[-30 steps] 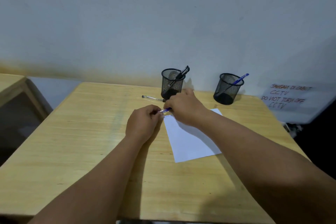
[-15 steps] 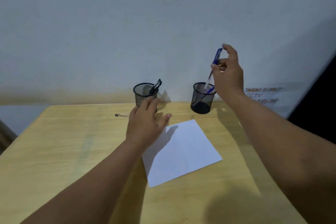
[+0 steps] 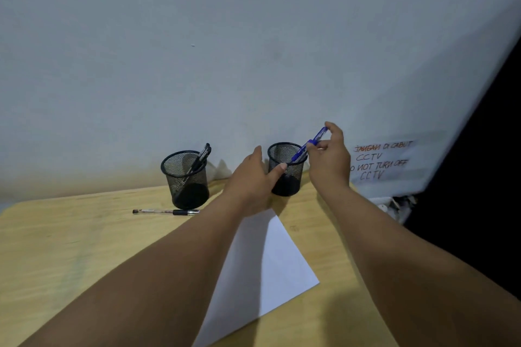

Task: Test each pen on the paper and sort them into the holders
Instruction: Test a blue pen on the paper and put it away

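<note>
One pen [image 3: 166, 211] lies loose on the table [image 3: 70, 248], and the coming move, as I judge it, turns on how it lies from the hands. It rests flat just in front of the left holder [image 3: 186, 177], its long axis running left to right, roughly along the table's back edge, dark grip end toward the holder's right side and tip end pointing away to the left.

Both hands are over at the right holder [image 3: 286, 169], well to the right of the left holder. The right hand [image 3: 329, 160] pinches the upper end of a blue pen [image 3: 310, 145] between thumb and fingertips; that pen slants with its lower end already inside the right holder, leaning on the rim. The left hand [image 3: 253, 180] steadies this holder from its left side, thumb against the mesh, fingers loosely spread and not closed round it.

Of the two, the left hand is the nearer to the loose pen: it sits between the two holders. The paper [image 3: 267, 262] lies in front of and to the right of the left holder, under the left forearm, so a picked pen has only a short way to travel for its test stroke.
</note>
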